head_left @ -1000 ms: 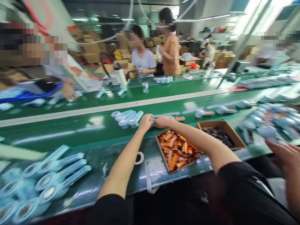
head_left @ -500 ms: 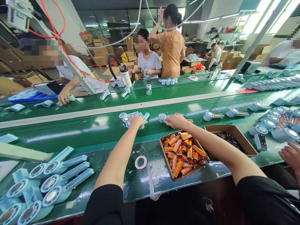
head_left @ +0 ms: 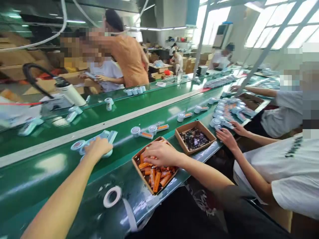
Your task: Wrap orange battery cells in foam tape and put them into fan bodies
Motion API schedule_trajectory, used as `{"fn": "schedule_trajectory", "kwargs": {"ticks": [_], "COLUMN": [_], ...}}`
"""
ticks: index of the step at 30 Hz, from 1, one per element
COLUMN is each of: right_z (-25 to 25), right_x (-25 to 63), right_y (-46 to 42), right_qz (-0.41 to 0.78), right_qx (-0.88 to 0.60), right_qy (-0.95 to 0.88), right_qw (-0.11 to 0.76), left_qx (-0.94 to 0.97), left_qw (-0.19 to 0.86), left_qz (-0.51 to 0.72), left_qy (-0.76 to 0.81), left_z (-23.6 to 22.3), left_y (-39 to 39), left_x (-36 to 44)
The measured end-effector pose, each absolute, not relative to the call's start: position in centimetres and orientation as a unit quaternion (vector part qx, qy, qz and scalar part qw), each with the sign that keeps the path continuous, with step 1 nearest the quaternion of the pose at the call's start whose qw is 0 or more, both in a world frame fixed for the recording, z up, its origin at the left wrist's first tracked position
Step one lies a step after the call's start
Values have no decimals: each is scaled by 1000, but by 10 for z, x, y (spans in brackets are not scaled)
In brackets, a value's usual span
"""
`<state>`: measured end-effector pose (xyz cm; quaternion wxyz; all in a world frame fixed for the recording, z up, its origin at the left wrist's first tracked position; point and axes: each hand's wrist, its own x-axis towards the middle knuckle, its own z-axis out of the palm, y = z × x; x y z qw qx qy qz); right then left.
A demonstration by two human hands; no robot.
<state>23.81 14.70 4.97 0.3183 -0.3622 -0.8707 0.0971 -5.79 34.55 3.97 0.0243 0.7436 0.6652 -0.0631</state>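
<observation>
While the right hand (head_left: 160, 153) dips half-curled onto orange cylinders (head_left: 157, 182) in a carton (head_left: 142, 176), the left hand (head_left: 98, 147) covers pale-blue housings (head_left: 114, 136); any grip by either, cannot tell. Glossy green belt (head_left: 25, 179) beneath left fingers; bright windows (head_left: 269, 28) far beyond right fingers. Tray of dark parts (head_left: 195, 137) just right of these; tape roll (head_left: 106, 198) nearer wearer, below left fingers.

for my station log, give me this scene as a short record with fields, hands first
left hand: over light-blue housings on the green belt, grip unclear
right hand: over orange cylinders in a cardboard box, grip hidden
second box: dark parts, beside the first
tape roll: lying flat on the bench
</observation>
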Motion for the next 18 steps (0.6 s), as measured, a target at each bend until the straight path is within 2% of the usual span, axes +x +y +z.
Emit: {"fn": "schedule_trajectory", "kwargs": {"ticks": [6,12,15,18], "right_z": [17,-46,-65,-80], "right_x": [271,312,318,324], "right_y": [87,53,43,37], "right_qz": [44,-103,-145,-166], "right_qx": [-379,-408,-416,-441], "right_qy": [-831,-791,-780,-764], "right_qw": [406,444,444,441], "left_qx": [775,771,790,800], "left_qw": [-31,-34,-9,29], "left_qz": [-78,-166,-203,-214], "left_qy": [627,614,579,560], "left_z": [74,49,33,35], "left_y": [242,164,143,143], "left_x": [-94,-183,-204,-208]}}
